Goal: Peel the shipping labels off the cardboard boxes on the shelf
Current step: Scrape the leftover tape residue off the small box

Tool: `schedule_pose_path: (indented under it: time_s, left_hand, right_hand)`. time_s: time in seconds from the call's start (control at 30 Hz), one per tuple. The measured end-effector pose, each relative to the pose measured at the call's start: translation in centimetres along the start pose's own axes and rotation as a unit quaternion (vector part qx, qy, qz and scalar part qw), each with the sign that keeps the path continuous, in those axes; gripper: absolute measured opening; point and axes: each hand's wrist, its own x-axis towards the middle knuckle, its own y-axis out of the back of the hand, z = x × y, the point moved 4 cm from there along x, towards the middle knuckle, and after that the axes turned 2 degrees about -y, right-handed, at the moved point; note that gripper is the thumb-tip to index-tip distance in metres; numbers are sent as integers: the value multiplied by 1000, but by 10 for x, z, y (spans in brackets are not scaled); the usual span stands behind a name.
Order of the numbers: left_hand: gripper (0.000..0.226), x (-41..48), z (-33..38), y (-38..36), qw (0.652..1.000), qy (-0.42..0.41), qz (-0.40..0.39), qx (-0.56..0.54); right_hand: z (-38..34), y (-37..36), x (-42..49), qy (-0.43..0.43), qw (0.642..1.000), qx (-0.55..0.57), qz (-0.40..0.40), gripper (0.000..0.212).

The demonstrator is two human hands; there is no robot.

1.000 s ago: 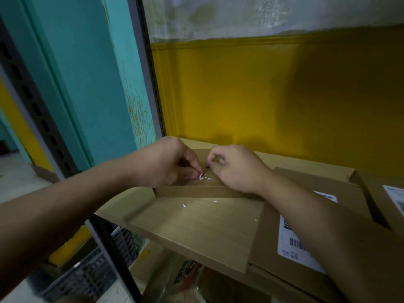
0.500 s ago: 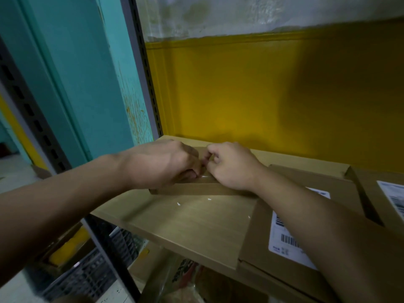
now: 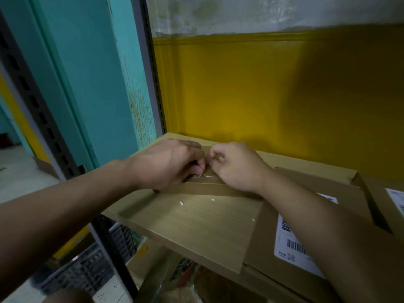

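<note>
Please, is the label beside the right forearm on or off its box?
On: the label lies flat on the box, forearm hiding part.

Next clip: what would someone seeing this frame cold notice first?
The left hand and right hand, fingers curled, meet mid-frame on a small cardboard box at the back left of the shelf; what lies between the fingertips is hidden. At lower right, a white barcode label lies on a larger box. A bright yellow wall fills the background.

Counts by kind
Three cardboard boxes: left box, middle box, right box; two shipping labels; two hands: left hand, right hand; four white paper scraps; one shelf.
</note>
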Motion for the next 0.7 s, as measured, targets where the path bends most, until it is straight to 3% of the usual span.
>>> schedule_pose_path:
  time_s: [0.3, 0.7]
  left_hand:
    - [4, 9, -5, -5, 997, 70, -11, -43]
    - [5, 5, -3, -10, 956, 183, 34, -229]
  right_hand:
    - [2, -1, 3, 0, 1000, 8, 15, 29]
    - [8, 1, 4, -10, 997, 70, 29, 12]
